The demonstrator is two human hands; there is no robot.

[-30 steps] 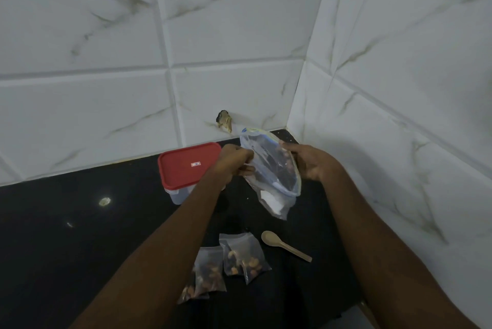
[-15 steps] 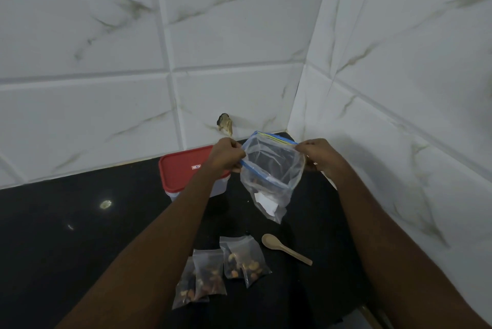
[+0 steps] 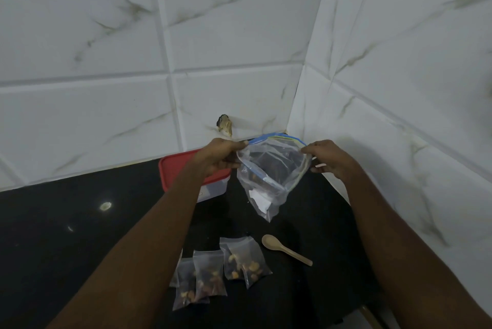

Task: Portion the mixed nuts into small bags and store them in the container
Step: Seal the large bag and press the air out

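Note:
A large clear zip bag with a blue seal strip hangs above the black counter, its mouth spread wide. My left hand pinches the left edge of the mouth and my right hand pinches the right edge. A few nuts and a white label show inside it. Several small filled nut bags lie on the counter near me. Behind my left hand stands the container with its red lid on, partly hidden by the hand.
A wooden spoon lies right of the small bags. White marble tile walls meet in a corner just behind the large bag. A small brown chip marks the back wall. The black counter stretches to the left.
The large bag's mouth has been pulled open wider and turned toward me. Both hands rose slightly and moved apart.

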